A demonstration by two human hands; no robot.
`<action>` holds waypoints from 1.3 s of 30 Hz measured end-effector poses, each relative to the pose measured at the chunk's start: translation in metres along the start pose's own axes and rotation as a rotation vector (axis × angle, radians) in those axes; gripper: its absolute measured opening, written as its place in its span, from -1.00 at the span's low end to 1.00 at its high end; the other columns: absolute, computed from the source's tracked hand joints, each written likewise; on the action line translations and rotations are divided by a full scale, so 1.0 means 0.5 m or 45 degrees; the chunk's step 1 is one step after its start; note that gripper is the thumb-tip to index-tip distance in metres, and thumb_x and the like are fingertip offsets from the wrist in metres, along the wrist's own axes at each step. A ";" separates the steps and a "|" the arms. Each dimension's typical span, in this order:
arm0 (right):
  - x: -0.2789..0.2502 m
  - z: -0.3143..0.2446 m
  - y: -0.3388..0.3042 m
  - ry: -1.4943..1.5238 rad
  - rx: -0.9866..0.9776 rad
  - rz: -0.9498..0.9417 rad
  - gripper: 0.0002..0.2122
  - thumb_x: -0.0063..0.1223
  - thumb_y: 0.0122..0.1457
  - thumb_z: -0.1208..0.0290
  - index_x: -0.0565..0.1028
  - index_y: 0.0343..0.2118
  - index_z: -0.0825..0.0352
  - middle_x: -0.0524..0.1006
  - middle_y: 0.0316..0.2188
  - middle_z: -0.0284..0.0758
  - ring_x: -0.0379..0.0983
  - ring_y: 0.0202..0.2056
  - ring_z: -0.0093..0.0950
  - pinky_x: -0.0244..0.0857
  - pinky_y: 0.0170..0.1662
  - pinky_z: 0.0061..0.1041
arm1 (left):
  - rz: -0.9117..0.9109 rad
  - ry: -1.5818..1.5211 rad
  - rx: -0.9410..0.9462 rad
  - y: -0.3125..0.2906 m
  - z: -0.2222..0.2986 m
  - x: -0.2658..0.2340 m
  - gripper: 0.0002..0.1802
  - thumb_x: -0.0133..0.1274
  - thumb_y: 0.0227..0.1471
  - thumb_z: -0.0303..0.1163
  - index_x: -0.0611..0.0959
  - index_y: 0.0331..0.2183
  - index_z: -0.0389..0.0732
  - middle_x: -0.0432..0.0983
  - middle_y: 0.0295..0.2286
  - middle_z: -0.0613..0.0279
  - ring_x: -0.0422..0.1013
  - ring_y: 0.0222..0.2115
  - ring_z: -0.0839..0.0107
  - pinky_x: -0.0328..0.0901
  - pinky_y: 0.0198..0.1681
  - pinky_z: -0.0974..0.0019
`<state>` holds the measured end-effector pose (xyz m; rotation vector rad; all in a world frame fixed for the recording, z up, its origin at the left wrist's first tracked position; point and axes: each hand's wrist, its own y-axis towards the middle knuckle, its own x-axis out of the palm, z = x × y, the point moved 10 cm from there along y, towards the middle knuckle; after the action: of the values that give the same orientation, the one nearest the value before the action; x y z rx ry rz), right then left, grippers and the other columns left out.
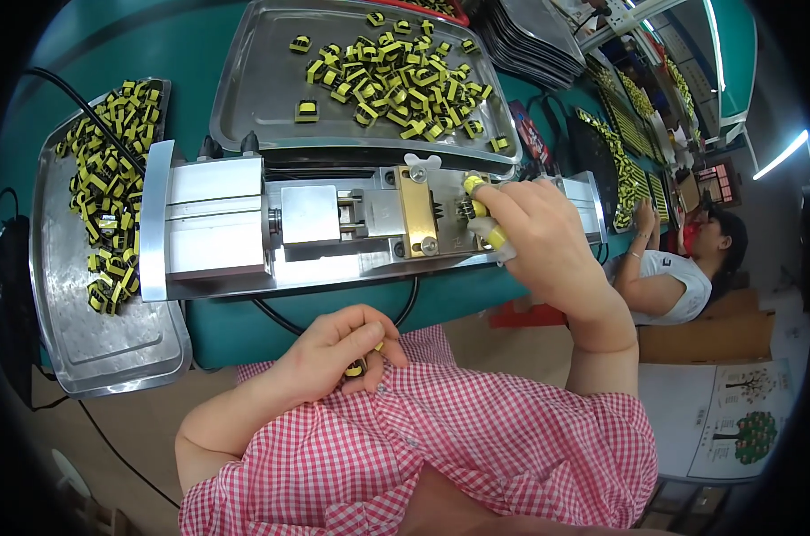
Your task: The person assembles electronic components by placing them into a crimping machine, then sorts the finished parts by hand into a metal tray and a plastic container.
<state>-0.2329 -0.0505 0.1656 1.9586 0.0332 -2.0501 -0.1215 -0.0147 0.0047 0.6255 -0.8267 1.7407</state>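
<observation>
My right hand (543,237) reaches over the metal bench machine (213,214), fingers closed at its right part. Between the fingertips is a small yellow-and-black transformer (473,209) with pins, just right of the machine's brass-coloured block (416,214). Yellow and pale wraps show around those fingertips. Down in front of my checkered garment, my left hand (338,353) is curled around at least one more yellow-and-black transformer (356,368); the fingers hide how many it holds.
A large metal tray (262,107) of loose transformers lies behind the machine. Another metal tray (146,348), heaped with transformers, is at the left. Stacked trays (525,40) stand at the back. Black cables (280,317) run below the machine. A co-worker (682,268) sits at the right.
</observation>
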 end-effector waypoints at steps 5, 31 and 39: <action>-0.002 0.003 0.001 -0.055 0.033 -0.005 -0.66 0.02 -0.27 0.63 0.40 -0.29 0.39 0.43 -0.46 -0.25 0.33 -0.44 -0.29 0.20 -0.34 -0.39 | 0.038 0.055 0.003 -0.001 0.003 -0.005 -0.76 -0.29 0.14 -0.34 0.38 -0.30 -0.33 0.44 -0.45 0.02 0.28 -0.69 0.53 0.11 -0.71 0.55; 0.007 -0.056 -0.019 -0.127 -0.121 0.267 -0.68 0.05 -0.37 0.66 0.46 -0.40 0.40 0.41 -0.63 -0.32 0.29 -0.69 -0.42 0.14 -0.60 -0.53 | 0.027 0.080 0.051 0.000 0.022 0.007 -0.72 -0.16 -0.02 -0.60 0.33 -0.19 -0.35 0.43 -0.35 -0.04 0.36 -0.56 0.48 0.23 -0.53 0.52; 0.008 -0.003 0.012 0.151 0.050 0.064 -0.68 0.19 -0.20 0.48 0.45 -0.30 0.36 0.42 -0.50 -0.28 0.30 -0.59 -0.41 0.19 -0.51 -0.51 | 0.205 0.186 0.123 -0.020 0.038 -0.010 -0.65 -0.08 -0.06 -0.58 0.37 -0.14 -0.38 0.42 -0.42 0.09 0.35 -0.53 0.50 0.25 -0.45 0.51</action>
<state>-0.2303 -0.0565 0.1629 2.0808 -0.0304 -1.9154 -0.1100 -0.0303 0.0150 0.4993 -0.7103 1.9569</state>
